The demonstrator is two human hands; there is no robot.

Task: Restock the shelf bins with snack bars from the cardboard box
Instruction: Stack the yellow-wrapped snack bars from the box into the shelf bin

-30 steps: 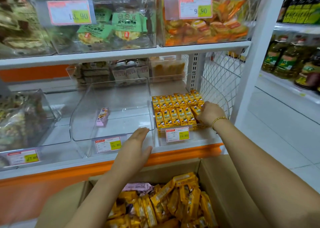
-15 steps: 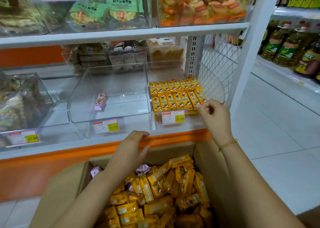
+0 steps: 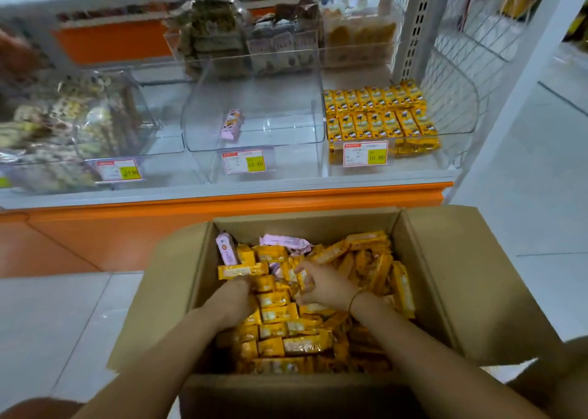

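I see the shelf (image 3: 222, 193) across the top of the view, white with an orange front edge, and below it the open box (image 3: 445, 278) on the floor, just in front of the shelf base. Three clear bins sit side by side on the shelf. The right bin (image 3: 458, 107) holds two neat rows of yellow bars (image 3: 378, 113) at its left side. The middle bin (image 3: 254, 100) holds a single pink bar (image 3: 233, 125). The left bin (image 3: 95, 119) is full of mixed packets, too blurred for me to read.

The box is heaped with loose bars (image 3: 280, 332) in yellow wrappers, with a few pink ones (image 3: 284, 243) near its far wall.

Both hands are down inside the box, on top of the heap and close together. My left hand (image 3: 235, 294) is curled, fingers buried among the wrappers just below a yellow bar lying crosswise; I cannot tell whether it grips one. My right hand (image 3: 321, 286), with a bracelet (image 3: 352, 298) at the wrist, is half curled with its fingers bent into the bars at the middle of the heap; whether it pinches any I cannot tell.
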